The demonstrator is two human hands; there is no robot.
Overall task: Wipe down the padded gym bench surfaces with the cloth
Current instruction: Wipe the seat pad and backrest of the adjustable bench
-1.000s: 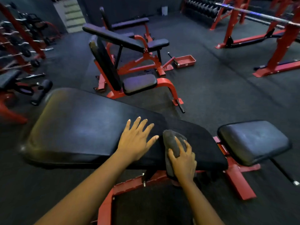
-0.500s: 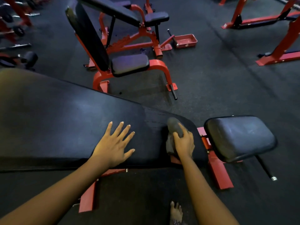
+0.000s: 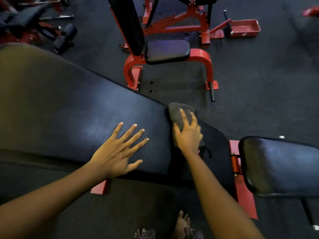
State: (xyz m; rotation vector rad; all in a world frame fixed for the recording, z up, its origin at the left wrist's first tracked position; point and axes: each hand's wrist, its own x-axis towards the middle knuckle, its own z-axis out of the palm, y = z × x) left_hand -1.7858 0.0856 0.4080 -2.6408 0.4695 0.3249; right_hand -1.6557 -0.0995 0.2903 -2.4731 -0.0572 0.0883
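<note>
1. The only container in view is a shallow red metal tray [image 3: 245,28] on the floor, far beyond the right hand and off to its right. Its inside shows pale scuffs, and I cannot tell whether anything lies in it.
2. Straight beyond both hands stands a second bench on a red steel frame [image 3: 203,56]. It carries a small black seat cushion [image 3: 166,50] and a steep black back pad [image 3: 127,23], and is well apart from the bench under the hands.
3. Far beyond the left hand, to its left, a black foam roller pad [image 3: 64,37] lies among blurred dark equipment.
4. Dark speckled rubber flooring [image 3: 259,100] lies all around, and bare feet [image 3: 181,221] show below the right forearm.
5. The left hand [image 3: 117,152] lies released and flat on the long black padded backrest [image 3: 69,109], fingers straight and spread, holding nothing.
6. Just to its right, the right hand [image 3: 188,135] grasps a crumpled dark grey cloth [image 3: 179,114]. Its fingers curl over the cloth, pressing it onto the backrest near the far edge, toward the narrow end. The cloth pokes out beyond the fingertips.
7. Right of the right hand, past a gap where the red bench base [image 3: 245,204] shows, sits the black padded seat [image 3: 279,166], which neither hand touches.
8. The backrest is glossy with a pale sheen beyond the left hand. Under and right of the right hand it looks duller and matte.
</note>
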